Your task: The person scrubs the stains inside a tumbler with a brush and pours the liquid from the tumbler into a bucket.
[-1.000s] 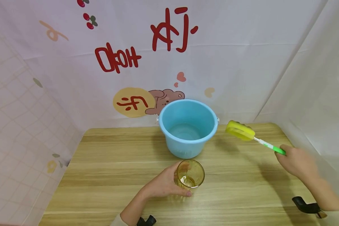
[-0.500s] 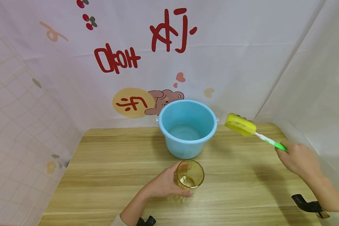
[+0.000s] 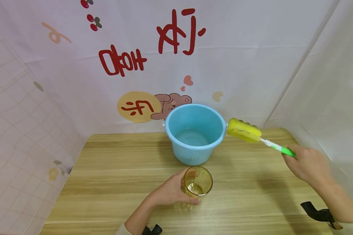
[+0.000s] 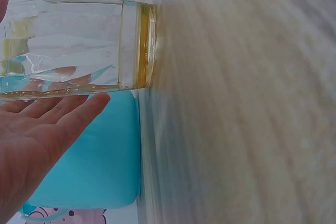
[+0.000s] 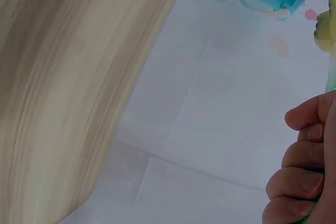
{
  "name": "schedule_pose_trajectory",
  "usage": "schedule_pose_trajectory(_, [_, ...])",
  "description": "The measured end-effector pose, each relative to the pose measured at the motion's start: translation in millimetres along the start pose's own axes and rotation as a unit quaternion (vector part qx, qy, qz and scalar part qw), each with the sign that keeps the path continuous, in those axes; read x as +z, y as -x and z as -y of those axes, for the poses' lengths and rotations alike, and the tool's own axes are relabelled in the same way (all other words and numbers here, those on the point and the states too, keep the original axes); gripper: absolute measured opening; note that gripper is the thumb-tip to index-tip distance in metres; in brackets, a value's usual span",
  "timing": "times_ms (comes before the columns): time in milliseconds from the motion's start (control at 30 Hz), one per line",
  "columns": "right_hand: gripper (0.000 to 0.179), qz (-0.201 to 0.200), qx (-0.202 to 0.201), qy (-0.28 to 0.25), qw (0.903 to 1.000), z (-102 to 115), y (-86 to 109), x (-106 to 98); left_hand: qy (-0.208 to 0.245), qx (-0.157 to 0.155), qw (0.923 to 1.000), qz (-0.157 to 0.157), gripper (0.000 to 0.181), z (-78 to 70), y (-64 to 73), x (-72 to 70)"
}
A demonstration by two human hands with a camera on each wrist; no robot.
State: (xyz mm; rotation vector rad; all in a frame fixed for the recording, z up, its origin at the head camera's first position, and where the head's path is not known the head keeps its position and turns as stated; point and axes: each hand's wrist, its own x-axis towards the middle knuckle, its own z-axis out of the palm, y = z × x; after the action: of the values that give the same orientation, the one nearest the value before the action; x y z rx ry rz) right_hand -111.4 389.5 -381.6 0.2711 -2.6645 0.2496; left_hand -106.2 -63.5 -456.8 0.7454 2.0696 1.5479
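Note:
My left hand (image 3: 174, 191) holds an amber-tinted drinking glass (image 3: 204, 182) upright on the table, thumb on its near side and fingers around the back. In the left wrist view the fingers (image 4: 79, 114) lie along the wall of the glass (image 4: 79, 40). My right hand (image 3: 307, 164) grips the green end of a sponge cup brush (image 3: 275, 146). Its yellow sponge head (image 3: 244, 130) is raised above the table and points left, overlapping the bucket's right handle mount in the head view. The curled right fingers (image 5: 296, 177) show at the right wrist view's edge.
A light blue bucket (image 3: 191, 155) with a little water in it stands at the back middle of the wooden table (image 3: 120, 176), just beyond the glass. Behind the table hangs a printed white cloth (image 3: 247, 71), with more cloth along both sides.
The right hand lifts the sponge brush slightly, then brings it left towards the bucket's rim. The left hand and the glass stay in place.

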Motion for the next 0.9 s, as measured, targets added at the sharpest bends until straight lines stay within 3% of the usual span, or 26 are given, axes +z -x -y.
schedule_pose_trajectory(567, [0.038, -0.062, -0.081, -0.008, 0.9947, 28, -7.4, -4, -0.002, -0.009, 0.9999, 0.008, 0.092, 1.3, -0.6, -1.0])
schedule_pose_trajectory(900, [0.034, -0.074, -0.112, -0.012, 0.9908, 42, -11.6, -5, -0.002, -0.009, 0.9999, 0.008, 0.092, 3.8, -2.2, -1.4])
